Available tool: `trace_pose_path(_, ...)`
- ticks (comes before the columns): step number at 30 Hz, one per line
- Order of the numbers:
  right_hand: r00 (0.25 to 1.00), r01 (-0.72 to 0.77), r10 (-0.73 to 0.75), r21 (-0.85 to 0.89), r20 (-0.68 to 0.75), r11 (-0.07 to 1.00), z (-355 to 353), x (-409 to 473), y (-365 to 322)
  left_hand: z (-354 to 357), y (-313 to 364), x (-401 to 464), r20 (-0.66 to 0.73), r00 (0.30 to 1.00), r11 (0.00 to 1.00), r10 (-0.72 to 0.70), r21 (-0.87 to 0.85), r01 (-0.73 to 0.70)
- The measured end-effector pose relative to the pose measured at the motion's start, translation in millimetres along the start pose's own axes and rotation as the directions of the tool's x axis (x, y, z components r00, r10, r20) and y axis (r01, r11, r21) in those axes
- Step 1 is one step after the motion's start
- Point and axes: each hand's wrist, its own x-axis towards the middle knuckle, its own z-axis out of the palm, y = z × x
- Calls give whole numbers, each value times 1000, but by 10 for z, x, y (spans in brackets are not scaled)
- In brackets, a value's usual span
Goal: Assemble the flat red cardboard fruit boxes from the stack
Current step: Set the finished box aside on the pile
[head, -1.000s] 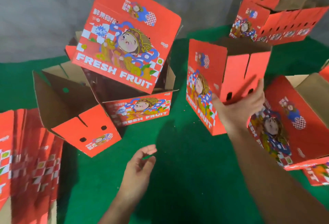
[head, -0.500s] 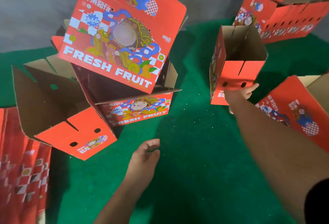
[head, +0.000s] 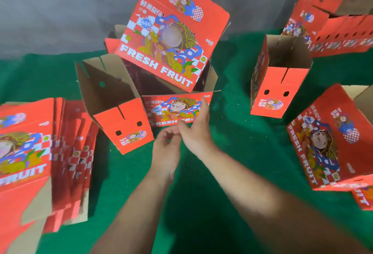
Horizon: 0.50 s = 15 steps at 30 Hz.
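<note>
Both hands, left [head: 166, 148] and right [head: 196, 130], are empty, grip relaxed; the top flat box [head: 22, 142] is best lifted squarely off the stack.

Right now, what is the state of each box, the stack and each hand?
Flat stack: unfolded, lying at the left.
Box beside the stack: assembled, tipped, open.
Box at the right: assembled, upright, open top.
Top middle box: tilted, resting on others.
Left hand: empty, loosely curled.
Right hand: empty, fingers straight.
</note>
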Motion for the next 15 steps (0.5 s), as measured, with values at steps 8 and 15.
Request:
trace_pose_path(8,961,62,-65,22,268,998,825,-821,-317,-1611,232,-203,-302,839,750,453,638,-176)
trace_pose_path(15,825,159,-117,-28,553,987,1550,-1368,-560,-2969,17,-329,-476,879,254,-8,850,462)
